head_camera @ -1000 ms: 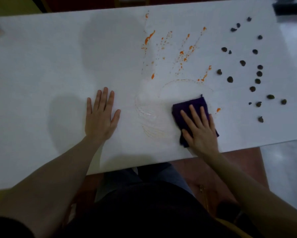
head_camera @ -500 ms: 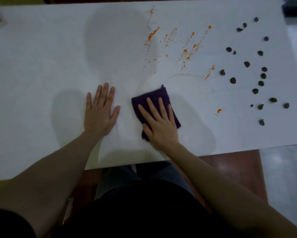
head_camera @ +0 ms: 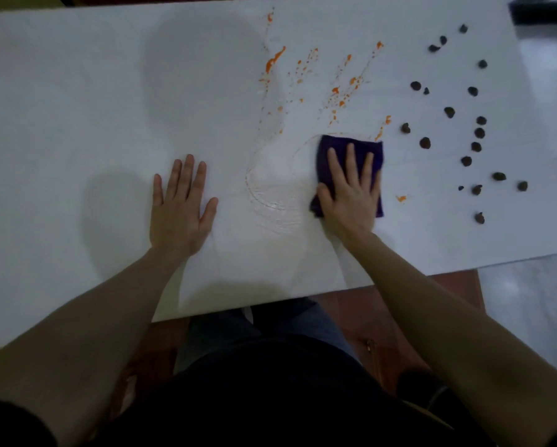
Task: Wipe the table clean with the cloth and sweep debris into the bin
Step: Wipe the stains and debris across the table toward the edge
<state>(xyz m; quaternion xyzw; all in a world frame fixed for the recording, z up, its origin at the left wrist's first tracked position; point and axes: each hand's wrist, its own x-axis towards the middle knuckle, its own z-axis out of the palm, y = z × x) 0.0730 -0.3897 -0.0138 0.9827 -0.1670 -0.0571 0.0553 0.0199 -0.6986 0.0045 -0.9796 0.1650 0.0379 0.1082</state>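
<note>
Purple cloth (head_camera: pixel 351 150) lies under the flat, spread right hand (head_camera: pixel 351 198); left hand (head_camera: pixel 178 211) spread flat, seemingly on the table (head_camera: pixel 77 108).

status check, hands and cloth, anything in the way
Left hand flat on table. Right hand pressing purple cloth. Orange splatter unwiped; dark bits to the right.

— How does the left hand (head_camera: pixel 180 209) lie?
— Flat, palm down, fingers straight and a little spread, thumb out toward the other hand. Its forearm runs back toward the body.
— And the right hand (head_camera: pixel 351 191)?
— Also flat and palm down, off to the right of the left one and well apart from it, straight fingers pressing down on a cloth (head_camera: pixel 372 153), thumb pointing left, forearm angling back rightward.
</note>
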